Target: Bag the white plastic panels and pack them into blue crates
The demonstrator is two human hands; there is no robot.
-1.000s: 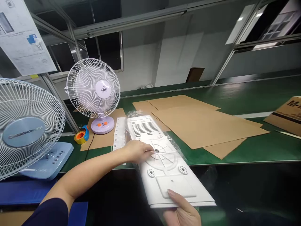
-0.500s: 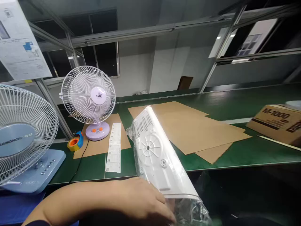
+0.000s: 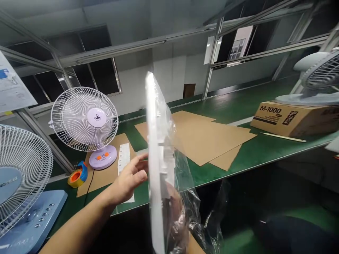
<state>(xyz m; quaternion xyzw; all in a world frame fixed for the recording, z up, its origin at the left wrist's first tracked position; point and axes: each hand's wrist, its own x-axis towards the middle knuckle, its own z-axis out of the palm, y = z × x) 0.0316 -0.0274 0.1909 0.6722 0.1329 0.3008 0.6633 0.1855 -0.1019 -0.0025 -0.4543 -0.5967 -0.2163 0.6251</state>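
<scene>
A white plastic panel (image 3: 155, 155) stands on edge in the middle of the view, its right side inside a clear plastic bag (image 3: 185, 176). My left hand (image 3: 134, 176) is at the panel's left side, fingers apart and partly hidden behind its edge. Seen through the clear film, my right hand (image 3: 173, 204) holds the lower right part of the bagged panel; its fingertips are hidden. Loose film hangs below and to the right.
Left, a blue fan (image 3: 23, 176), a purple fan (image 3: 96, 120) and a tape dispenser (image 3: 78, 174). Cardboard sheets (image 3: 212, 137) and a label strip (image 3: 123, 155) lie on the green bench (image 3: 140, 139). A carton (image 3: 293, 116) at right bears another fan (image 3: 317, 77).
The panel has turned from showing its vented face to nearly edge-on and risen. My left hand has moved from its lower front to its left side. The view has shifted right.
</scene>
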